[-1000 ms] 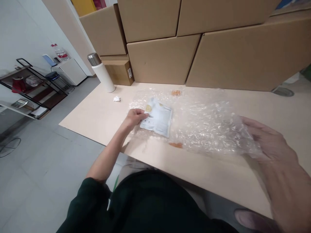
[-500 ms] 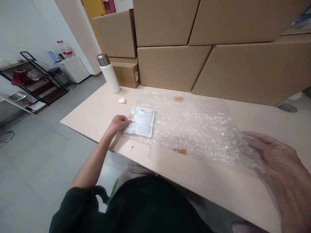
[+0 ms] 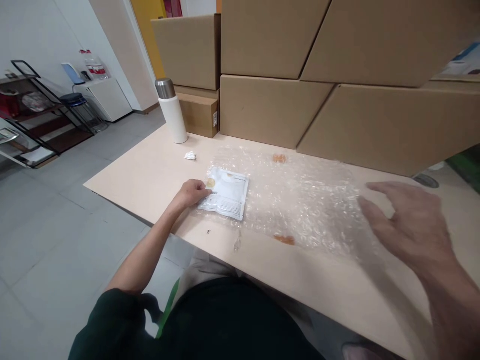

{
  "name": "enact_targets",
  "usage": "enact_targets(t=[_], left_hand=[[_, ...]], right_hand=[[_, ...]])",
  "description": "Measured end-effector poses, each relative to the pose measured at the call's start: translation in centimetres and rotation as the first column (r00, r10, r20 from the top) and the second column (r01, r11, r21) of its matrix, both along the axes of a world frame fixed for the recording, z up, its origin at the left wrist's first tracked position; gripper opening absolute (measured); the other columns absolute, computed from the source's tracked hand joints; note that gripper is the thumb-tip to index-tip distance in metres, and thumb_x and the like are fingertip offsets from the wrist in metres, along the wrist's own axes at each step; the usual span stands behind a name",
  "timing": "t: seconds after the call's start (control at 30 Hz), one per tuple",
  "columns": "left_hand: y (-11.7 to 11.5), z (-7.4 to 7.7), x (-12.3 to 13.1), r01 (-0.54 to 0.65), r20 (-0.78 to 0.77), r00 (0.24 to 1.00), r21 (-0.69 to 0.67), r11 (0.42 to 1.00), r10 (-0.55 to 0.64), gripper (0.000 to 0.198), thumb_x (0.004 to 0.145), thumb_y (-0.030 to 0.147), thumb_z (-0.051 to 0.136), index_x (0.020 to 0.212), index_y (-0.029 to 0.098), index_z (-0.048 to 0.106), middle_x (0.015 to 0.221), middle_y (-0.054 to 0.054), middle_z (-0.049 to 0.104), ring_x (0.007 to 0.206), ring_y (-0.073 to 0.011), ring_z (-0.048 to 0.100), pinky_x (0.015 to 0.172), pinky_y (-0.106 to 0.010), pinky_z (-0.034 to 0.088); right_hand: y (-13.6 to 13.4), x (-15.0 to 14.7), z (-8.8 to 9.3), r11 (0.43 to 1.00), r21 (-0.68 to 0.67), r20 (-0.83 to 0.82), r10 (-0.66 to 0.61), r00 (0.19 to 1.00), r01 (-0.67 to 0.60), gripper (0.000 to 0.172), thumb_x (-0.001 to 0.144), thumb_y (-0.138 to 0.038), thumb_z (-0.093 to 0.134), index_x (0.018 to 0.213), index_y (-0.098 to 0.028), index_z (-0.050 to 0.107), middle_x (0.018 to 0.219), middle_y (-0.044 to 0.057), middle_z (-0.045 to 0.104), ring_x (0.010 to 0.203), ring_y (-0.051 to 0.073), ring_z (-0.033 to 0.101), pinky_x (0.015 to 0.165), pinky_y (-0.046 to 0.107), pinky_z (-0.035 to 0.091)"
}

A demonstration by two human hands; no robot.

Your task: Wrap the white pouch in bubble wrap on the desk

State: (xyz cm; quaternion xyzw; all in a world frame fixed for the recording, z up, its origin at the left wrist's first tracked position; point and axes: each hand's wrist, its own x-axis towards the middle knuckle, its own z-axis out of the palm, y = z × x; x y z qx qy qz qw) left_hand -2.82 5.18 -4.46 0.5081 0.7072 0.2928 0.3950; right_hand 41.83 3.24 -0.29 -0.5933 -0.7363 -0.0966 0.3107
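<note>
A flat white pouch with small print and a gold round mark lies on the left end of a clear bubble wrap sheet. My left hand is closed at the pouch's left edge, thumb on top of it; whether it also grips the wrap under it I cannot tell. Above the sheet's right end hovers my right hand, thumb and fingers apart, holding nothing. Orange tape pieces show at the sheet's far and near edges.
Stacked cardboard boxes line the table's back edge. At the back left stands a white bottle with a steel cap, and a crumpled white scrap lies in front of it. The table ends close to my body.
My right hand has let go of the bubble wrap's right end and spread its fingers, and the wrap there has dropped flatter. My left hand stays at the pouch. The view has shifted slightly.
</note>
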Motion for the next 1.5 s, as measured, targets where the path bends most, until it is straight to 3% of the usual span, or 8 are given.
enact_targets(t=[0.2,0.4,0.6,0.8,0.93,1.07,1.33,1.5], left_hand=[[-0.2,0.7,0.0,0.074,-0.204,0.976,-0.033,0.997,-0.08,0.026,0.08,0.037,0.069,0.066,0.022,0.052,0.046,0.004,0.054,0.043,-0.0144,0.051,0.046,-0.025,0.033],[-1.3,1.3,-0.2,-0.01,-0.426,0.902,0.139,0.99,0.069,0.041,0.073,0.05,0.076,0.097,0.02,0.062,0.088,-0.006,0.066,0.084,-0.0229,0.063,0.065,-0.027,0.039],[-1.4,2.1,-0.5,0.039,0.202,0.978,0.024,0.999,-0.043,0.057,0.064,0.062,0.08,0.091,0.015,0.063,0.066,0.001,0.059,0.056,-0.0137,0.055,0.052,-0.025,0.038],[-2.2,4.7,3.5,0.092,0.468,0.867,0.182,0.979,-0.169,0.064,0.079,0.079,0.057,0.098,0.018,0.066,0.095,-0.007,0.07,0.086,-0.0193,0.066,0.074,-0.029,0.052],[-2.7,5.6,7.8,0.315,0.168,0.906,0.348,0.883,-0.389,0.065,0.091,0.076,0.037,0.112,0.022,0.067,0.134,-0.011,0.058,0.124,-0.0265,0.054,0.101,-0.04,0.047],[-2.1,4.9,11.6,0.535,-0.239,0.844,0.32,0.782,-0.48,0.054,0.098,0.063,0.036,0.118,0.026,0.069,0.132,-0.01,0.055,0.133,-0.0305,0.044,0.114,-0.05,0.032],[-1.3,2.3,15.0,0.688,-0.629,0.604,0.101,0.719,-0.489,0.049,0.098,0.06,0.039,0.124,0.033,0.069,0.137,-0.013,0.05,0.13,-0.039,0.04,0.102,-0.061,0.034],[-1.5,1.1,13.5,0.549,-0.551,0.754,0.23,0.803,-0.357,0.045,0.092,0.053,0.055,0.129,0.03,0.065,0.147,-0.014,0.043,0.139,-0.0414,0.031,0.106,-0.063,0.031]], right_hand=[[-1.1,-14.3,0.4,0.779,-0.192,-0.092,0.592,0.801,-0.597,0.036,0.103,-0.034,0.039,0.125,-0.019,0.063,0.127,0.014,0.066,0.122,0.029,0.057,0.102,0.051,0.045],[0.5,-21.6,-2.6,0.66,-0.494,-0.018,0.643,0.766,-0.566,0.038,0.103,-0.035,0.04,0.127,-0.014,0.061,0.128,0.02,0.061,0.112,0.032,0.057,0.093,0.048,0.045],[0.4,-22.3,-2.6,0.68,-0.505,-0.1,0.566,0.818,-0.532,0.042,0.105,-0.043,0.037,0.121,-0.013,0.061,0.117,0.018,0.064,0.107,0.03,0.058,0.094,0.047,0.042],[0.9,-20.2,-2.1,0.486,-0.408,-0.766,0.279,0.58,-0.773,0.041,0.101,-0.053,0.042,0.122,-0.024,0.062,0.123,0.008,0.066,0.113,0.025,0.06,0.097,0.04,0.045],[0.5,-18.2,-2.5,0.395,-0.222,-0.973,-0.143,0.179,-0.891,0.042,0.096,-0.056,0.047,0.11,-0.023,0.068,0.104,0.006,0.071,0.093,0.021,0.065,0.084,0.035,0.052],[-0.2,-15.4,-3.0,0.464,-0.268,-0.907,-0.418,0.058,-0.844,0.031,0.088,-0.046,0.061,0.093,-0.018,0.071,0.078,0.006,0.069,0.075,0.02,0.064,0.072,0.034,0.053],[-0.1,-9.4,-3.3,0.86,-0.324,-0.798,-0.024,0.602,-0.395,0.036,0.083,-0.037,0.059,0.115,-0.022,0.066,0.126,0.011,0.062,0.105,0.025,0.06,0.09,0.041,0.049],[0.4,-11.7,-3.4,0.762,-0.389,-0.453,0.331,0.827,-0.518,0.035,0.1,-0.04,0.037,0.099,-0.018,0.063,0.105,0.013,0.066,0.103,0.026,0.059,0.096,0.045,0.043]])
